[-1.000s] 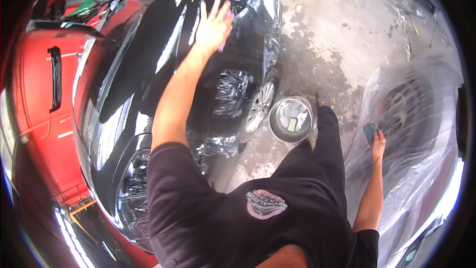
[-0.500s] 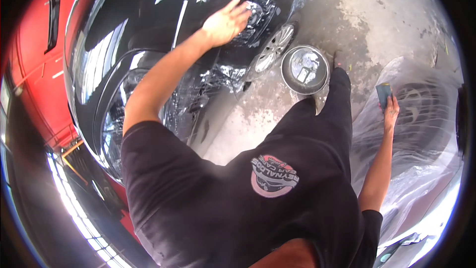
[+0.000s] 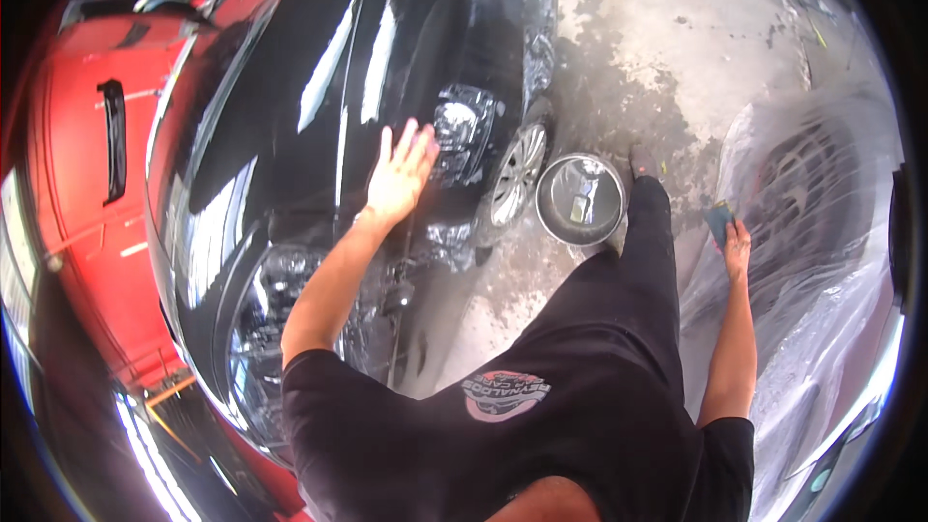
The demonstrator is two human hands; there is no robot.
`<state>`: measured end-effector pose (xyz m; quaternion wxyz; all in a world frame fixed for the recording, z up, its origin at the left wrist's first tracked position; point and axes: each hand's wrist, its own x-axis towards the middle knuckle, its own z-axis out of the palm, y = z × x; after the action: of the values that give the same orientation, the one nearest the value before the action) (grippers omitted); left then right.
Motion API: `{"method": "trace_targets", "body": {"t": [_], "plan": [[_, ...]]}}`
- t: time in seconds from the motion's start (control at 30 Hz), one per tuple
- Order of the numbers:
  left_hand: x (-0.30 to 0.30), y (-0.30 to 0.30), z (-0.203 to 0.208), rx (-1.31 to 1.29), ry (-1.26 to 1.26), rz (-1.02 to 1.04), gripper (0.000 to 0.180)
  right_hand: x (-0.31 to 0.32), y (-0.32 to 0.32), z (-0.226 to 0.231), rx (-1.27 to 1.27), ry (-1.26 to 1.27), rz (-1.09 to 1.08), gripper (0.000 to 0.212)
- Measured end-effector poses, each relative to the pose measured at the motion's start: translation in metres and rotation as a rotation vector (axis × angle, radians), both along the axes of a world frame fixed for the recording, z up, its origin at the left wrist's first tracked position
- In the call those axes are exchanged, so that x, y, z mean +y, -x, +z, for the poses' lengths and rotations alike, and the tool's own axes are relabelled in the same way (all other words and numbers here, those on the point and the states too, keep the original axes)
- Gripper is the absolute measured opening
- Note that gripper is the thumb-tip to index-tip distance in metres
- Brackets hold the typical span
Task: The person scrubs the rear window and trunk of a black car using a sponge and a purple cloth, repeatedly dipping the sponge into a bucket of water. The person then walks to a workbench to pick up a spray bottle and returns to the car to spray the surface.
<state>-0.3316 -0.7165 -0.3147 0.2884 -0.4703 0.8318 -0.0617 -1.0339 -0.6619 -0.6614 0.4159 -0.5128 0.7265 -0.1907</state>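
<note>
My left hand [image 3: 401, 176] is spread with its fingers apart, over the glossy black car [image 3: 290, 164]. Its fingertips lie beside a shiny headlight-like unit [image 3: 462, 126]; I cannot tell whether they touch the panel. Low on the right, my right hand [image 3: 738, 251] grips a flat blue-grey pad [image 3: 719, 222] by its near end, off to the side of my leg. A round metal-rimmed basin [image 3: 582, 201] with reflecting liquid stands on the floor between the car's spoked wheel [image 3: 519, 169] and my leg.
Clear plastic film [image 3: 793, 309] covers a vehicle on the right, its dark wheel [image 3: 822, 174] showing through. A red surface [image 3: 77, 232] with a black handle-like bar [image 3: 114, 140] lies on the left. The concrete floor [image 3: 696, 39] is stained and worn.
My view has shifted, so the car and basin sit lower in the picture. The left hand now lies farther from the headlight-like unit, on its left side. The right hand keeps hold of the pad.
</note>
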Motion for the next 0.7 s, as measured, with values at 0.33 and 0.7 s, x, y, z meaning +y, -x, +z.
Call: {"method": "trace_targets", "body": {"t": [0.33,0.7], "plan": [[-0.316,0.077,-0.08,-0.252,0.344,-0.083,0.052,-0.039,0.003,0.086,-0.06,-0.107,-0.287,0.036],[-0.188,0.058,-0.127,-0.092,-0.191,-0.332,0.048,-0.053,0.025,0.07,-0.157,-0.213,-0.324,0.027]]}}
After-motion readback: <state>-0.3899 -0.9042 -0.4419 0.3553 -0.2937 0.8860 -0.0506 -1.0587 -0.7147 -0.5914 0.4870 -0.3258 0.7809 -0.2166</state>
